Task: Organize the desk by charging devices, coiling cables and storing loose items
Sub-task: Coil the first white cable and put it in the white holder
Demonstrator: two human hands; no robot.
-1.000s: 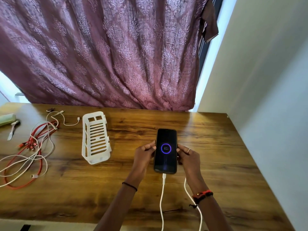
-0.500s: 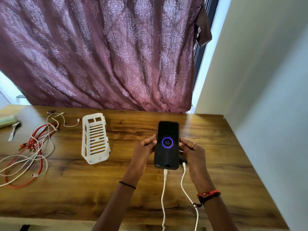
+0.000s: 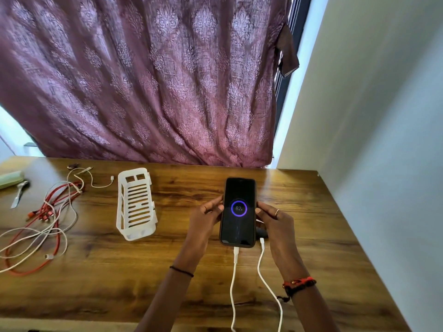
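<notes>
1. Holding the phone (image 3: 238,212) with both hands is what I see: the left hand (image 3: 207,218) pinches its left edge with thumb and curled fingers, and the right hand (image 3: 275,221) pinches its right edge the same way.
2. The phone sits over the right half of the desk (image 3: 323,248), screen up, long side running near to far. Its screen shows a purple ring with 82 inside. I cannot tell whether it rests on the wood or is lifted just off it.
3. A white cable (image 3: 233,283) is plugged into the phone's near end and runs off the near edge of the desk.
4. A second cable (image 3: 266,279), also white, lies just right of the first. Its plug ends beside the phone's near right corner, next to a small dark thing (image 3: 261,232) under the right hand that I cannot identify.
5. The right hand has a ring (image 3: 276,212) on one finger and a red and black band (image 3: 299,283) at the wrist. The left wrist carries a thin black thread (image 3: 181,271).
6. A white slotted basket (image 3: 135,204) lies on its side left of the phone, well apart from it.
7. Further left, a tangle (image 3: 48,219) of red and white cables sprawls loose on the wood.
8. At the far left edge lie a spoon (image 3: 20,192) and a pale green case (image 3: 10,179).
9. A purple curtain (image 3: 143,80) hangs behind the desk, with a white wall (image 3: 383,116) on the right.
</notes>
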